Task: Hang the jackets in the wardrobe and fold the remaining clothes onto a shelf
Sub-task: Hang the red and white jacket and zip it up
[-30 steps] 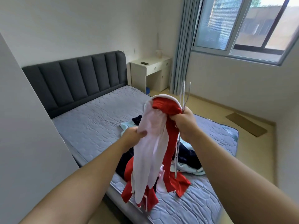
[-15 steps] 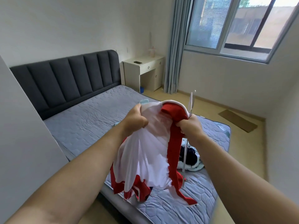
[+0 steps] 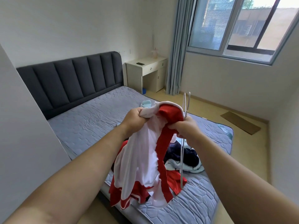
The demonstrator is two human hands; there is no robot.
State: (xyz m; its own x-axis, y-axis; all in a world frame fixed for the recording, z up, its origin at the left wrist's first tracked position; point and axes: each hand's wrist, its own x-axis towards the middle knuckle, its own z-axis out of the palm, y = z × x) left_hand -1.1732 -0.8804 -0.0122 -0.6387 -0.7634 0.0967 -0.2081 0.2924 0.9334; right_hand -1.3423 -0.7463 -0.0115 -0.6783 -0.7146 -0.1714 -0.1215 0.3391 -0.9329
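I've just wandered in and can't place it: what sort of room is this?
A bedroom, most likely in a home. It has a bed with a padded dark headboard, a small white bedside desk beside a curtained window, and loose clothes on the mattress.

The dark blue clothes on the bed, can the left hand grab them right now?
Probably not yet. The left hand grips the red and white jacket, which hangs in front of the dark blue clothes. It would have to let go first.
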